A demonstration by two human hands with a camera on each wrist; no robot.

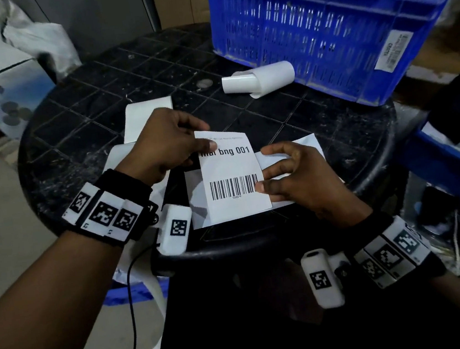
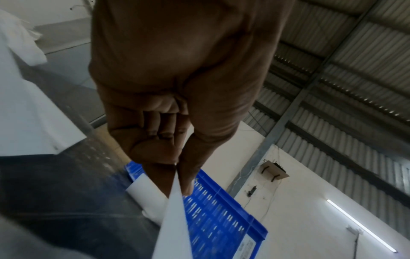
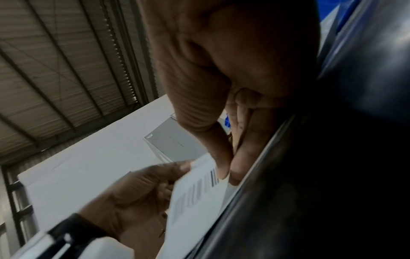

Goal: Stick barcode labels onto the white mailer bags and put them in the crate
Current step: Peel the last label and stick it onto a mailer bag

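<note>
holding the label [image 1: 231, 174] between both hands over the near edge of the tabletop [image 1: 99, 109], the person looks to be at the peel-or-place stage, so i judge the task barely begun. the left hand [image 1: 165, 144] has a narrow grip, thumb and forefinger pinching the label's top left corner; the left wrist view shows the sheet edge caught between those two digits. the right hand [image 1: 298, 174] pinches the label's right edge beside the barcode, its other fingers spread over a white sheet [image 1: 286, 150] just under it. whether that sheet is a mailer bag or backing paper i cannot tell. more white sheets [image 1: 146, 112] lie beyond the left grip, and a curled roll [image 1: 257, 79] rests further out, between the hands and the crate [image 1: 320, 27].

the crate sits well beyond the right grip, at the far right of the tabletop. its inside is blurred through the slats and partly out of view, so i cannot say if any bag is in it. no labelled bag shows anywhere. what is left, as i read it: sticking this label down, placing the bag in the crate, then repeating for the rest.
</note>
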